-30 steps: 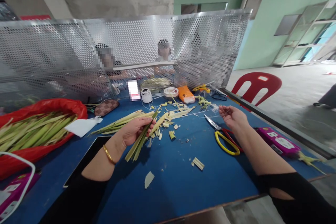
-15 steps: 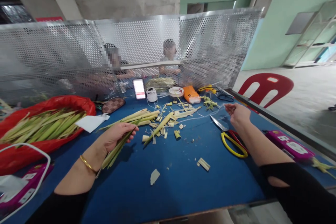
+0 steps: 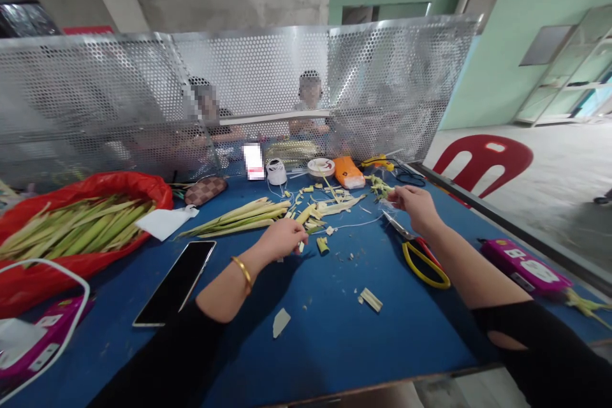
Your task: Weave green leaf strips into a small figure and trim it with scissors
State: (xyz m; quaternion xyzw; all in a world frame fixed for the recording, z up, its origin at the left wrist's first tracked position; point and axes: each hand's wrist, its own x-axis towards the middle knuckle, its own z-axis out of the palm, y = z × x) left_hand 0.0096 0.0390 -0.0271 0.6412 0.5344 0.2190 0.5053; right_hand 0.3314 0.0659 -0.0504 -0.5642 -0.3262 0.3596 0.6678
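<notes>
My left hand is over the near side of the pale-green husk pile, its fingers curled downward. What lies between its fingertips, if anything, is hidden. Beside it rests a bundle of long husk strips, and husk scraps lie just beyond the fingers. My right hand pinches a loose tangle of thin whitish thread above the scissors' tips. One strand trails left across the table. The scissors, with yellow and red handles, lie below that hand, blades pointing away.
A red bag of husks stands left, near a dark phone and white tissue. An orange packet, tape roll and checked pouch line the back before a perforated metal screen. A purple pack lies right.
My left hand has moved right, the husk strips it held are out of it, and the phone beneath is uncovered. My right hand has come left with the thread, which now hangs slack.
</notes>
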